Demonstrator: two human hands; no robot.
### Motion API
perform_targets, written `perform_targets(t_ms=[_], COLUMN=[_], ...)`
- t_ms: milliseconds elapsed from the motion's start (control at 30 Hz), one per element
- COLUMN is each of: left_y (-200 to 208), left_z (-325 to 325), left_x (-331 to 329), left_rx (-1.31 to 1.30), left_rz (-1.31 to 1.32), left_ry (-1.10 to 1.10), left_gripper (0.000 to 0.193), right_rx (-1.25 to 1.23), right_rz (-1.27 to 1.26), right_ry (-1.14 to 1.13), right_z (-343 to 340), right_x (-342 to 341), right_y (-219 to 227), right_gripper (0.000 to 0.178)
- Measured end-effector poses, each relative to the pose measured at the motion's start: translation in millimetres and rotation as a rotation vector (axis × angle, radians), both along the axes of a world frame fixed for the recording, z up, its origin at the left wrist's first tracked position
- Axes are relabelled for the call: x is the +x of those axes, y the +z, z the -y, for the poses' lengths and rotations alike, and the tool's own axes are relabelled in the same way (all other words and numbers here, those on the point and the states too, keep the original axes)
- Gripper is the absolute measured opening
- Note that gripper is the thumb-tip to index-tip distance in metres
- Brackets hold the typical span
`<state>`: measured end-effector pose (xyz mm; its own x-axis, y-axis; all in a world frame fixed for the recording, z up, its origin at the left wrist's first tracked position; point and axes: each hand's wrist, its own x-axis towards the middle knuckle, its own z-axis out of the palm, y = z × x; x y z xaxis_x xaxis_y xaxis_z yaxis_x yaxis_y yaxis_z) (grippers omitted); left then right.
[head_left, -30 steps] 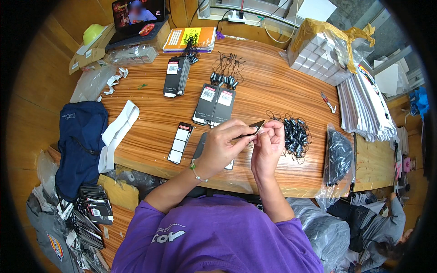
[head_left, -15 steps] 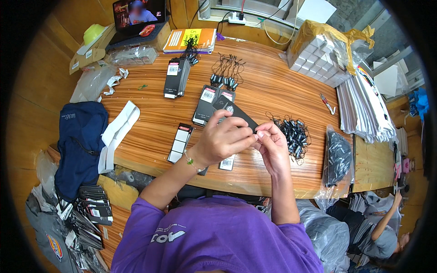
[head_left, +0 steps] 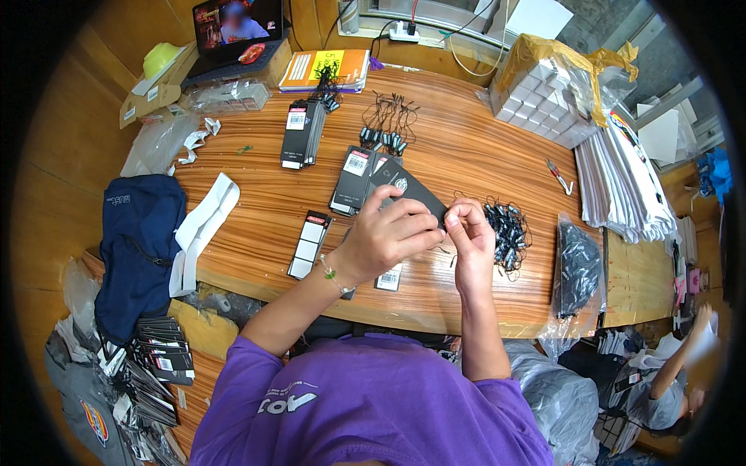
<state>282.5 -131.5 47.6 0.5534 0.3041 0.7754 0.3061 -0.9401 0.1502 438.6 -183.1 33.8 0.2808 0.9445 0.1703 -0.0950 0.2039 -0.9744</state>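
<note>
My left hand [head_left: 392, 237] is closed on a black hang tag [head_left: 412, 190], its fingers curled over the near edge. At the tag's right end, my right hand [head_left: 472, 241] pinches its corner between thumb and forefinger. A thin dark string shows just below the fingertips; whether it runs through the tag I cannot tell. Under the held tag lie stacked black tags [head_left: 351, 185] with white barcode stickers. A strip of blank white stickers [head_left: 309, 247] on black backing is left of my wrist. A tangle of black hang-tag strings [head_left: 509, 239] lies right of my right hand.
Farther back are another tag stack [head_left: 297, 140] and more strings [head_left: 382, 140]. A box of small white cartons [head_left: 536, 101], white paper stacks [head_left: 618, 186], small snips [head_left: 558, 177] and a bag of black strings [head_left: 576, 268] line the right. A navy cloth bag [head_left: 140, 241] hangs left.
The held tag has shifted slightly right and toward me, and both hands have drawn closer to its right end. At lower right, another person's arm has moved, holding something white.
</note>
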Motion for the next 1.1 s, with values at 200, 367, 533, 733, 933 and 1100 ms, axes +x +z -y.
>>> perform_targets(t_ms=[200,367,533,733,933,1100], left_y=[-1,-2,-2,-12,-20,-29], left_z=[2,3,5,7,10,-22], left_x=[-1,-7,-4,2,-24,-100], left_rx=[-0.05,-0.029,-0.041,-0.128,-0.562,-0.85], left_rz=[0.004,0.048,0.055,0.046,0.035,-0.17], left_ry=[-0.003,0.021,0.01,-0.069,-0.034,0.242], left_gripper=[0.015,0.016,0.015,0.012,0.044,0.052], right_rx=[0.076,-0.052,0.005,0.197,0.293,0.221], right_rz=[-0.098,0.314,0.404,-0.236,-0.424,-0.311], right_ry=[-0.122,0.056,0.067,-0.113,-0.024,-0.01], right_z=[-7,-3,2,-6,-7,0], right_x=[7,15,14,23,20,25], right_y=[11,16,14,20,31,28], right_gripper=[0.006,0.007,0.006,0.003,0.006,0.008])
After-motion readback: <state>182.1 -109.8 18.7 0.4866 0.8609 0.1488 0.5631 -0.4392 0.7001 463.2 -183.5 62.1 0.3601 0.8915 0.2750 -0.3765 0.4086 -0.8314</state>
